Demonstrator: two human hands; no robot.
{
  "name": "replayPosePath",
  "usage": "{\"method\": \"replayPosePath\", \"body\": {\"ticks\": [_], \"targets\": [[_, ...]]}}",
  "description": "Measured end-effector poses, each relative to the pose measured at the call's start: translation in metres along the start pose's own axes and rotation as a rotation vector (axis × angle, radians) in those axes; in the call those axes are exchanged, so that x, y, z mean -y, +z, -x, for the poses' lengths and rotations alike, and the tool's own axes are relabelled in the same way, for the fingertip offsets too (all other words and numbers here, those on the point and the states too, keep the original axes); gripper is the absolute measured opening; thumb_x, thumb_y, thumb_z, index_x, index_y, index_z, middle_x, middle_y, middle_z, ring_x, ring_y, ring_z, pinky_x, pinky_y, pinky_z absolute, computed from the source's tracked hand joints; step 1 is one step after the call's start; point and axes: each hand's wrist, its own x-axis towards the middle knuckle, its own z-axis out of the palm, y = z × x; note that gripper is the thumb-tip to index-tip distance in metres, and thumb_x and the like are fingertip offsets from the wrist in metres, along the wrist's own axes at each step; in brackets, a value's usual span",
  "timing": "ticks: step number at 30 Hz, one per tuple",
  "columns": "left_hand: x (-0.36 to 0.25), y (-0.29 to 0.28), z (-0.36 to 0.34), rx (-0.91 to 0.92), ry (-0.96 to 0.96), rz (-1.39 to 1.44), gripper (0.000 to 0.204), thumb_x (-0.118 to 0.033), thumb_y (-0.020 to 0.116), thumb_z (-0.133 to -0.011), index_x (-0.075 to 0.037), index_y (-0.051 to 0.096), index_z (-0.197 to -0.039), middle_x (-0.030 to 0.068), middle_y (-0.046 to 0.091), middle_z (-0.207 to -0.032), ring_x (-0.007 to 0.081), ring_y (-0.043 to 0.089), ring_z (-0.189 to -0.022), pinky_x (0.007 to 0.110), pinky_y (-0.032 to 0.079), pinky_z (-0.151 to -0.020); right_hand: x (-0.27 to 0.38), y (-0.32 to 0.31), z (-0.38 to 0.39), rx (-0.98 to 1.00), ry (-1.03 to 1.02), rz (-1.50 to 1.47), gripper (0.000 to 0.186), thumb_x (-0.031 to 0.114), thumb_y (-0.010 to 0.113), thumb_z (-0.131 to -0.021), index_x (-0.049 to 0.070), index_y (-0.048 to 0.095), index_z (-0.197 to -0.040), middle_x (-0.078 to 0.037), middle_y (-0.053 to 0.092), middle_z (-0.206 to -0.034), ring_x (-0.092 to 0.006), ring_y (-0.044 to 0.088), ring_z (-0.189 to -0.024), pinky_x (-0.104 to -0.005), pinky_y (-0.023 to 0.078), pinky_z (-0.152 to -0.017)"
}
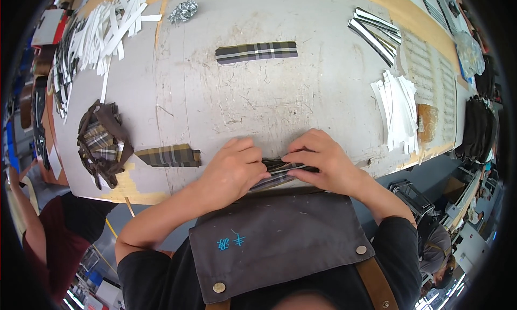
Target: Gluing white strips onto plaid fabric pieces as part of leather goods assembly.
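Observation:
At the near edge of the grey worktable, a folded plaid fabric strip (274, 178) lies crosswise under both hands. My left hand (237, 170) grips its left part with curled fingers, while my right hand (312, 162) pinches it between thumb and fingers farther right. Another olive-and-dark plaid piece (168, 156) lies just left of my left hand. Farther up the middle of the table is a flat plaid strip (256, 52). A heap of brown and plaid fabric (102, 137) sits at the left.
White strips (113, 19) are piled upper left, more (393, 110) at right beside a tan block (427, 121). Dark-and-white strips (371, 30) and a speckled bundle (183, 11) lie at the back. Other people (59, 229) work at lower left and lower right (433, 251).

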Motion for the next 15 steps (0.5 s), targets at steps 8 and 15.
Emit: {"method": "replayPosePath", "body": {"ticks": [8, 15], "targets": [[0.027, -0.012, -0.021, -0.281, -0.138, 0.047, 0.016, -0.002, 0.071, -0.080, -0.001, 0.067, -0.096, 0.0115, 0.062, -0.081, 0.0289, 0.061, -0.075, 0.037, 0.049, -0.067, -0.020, -0.017, -0.034, -0.261, 0.287, -0.228, 0.017, 0.001, 0.072, -0.079, 0.003, 0.069, -0.096, -0.010, 0.067, -0.082, -0.0187, 0.061, -0.065, -0.0290, 0.049, -0.059], [0.071, -0.037, -0.066, -0.523, -0.421, -0.125, 0.019, -0.003, 0.071, -0.082, -0.002, 0.066, -0.100, 0.0112, 0.066, -0.090, 0.0228, 0.065, -0.079, 0.031, 0.051, -0.066, -0.061, -0.029, -0.089, -0.400, 0.311, 0.029, 0.015, 0.001, 0.071, -0.079, 0.004, 0.069, -0.093, -0.008, 0.068, -0.086, -0.0164, 0.059, -0.063, -0.0278, 0.048, -0.057]]}}
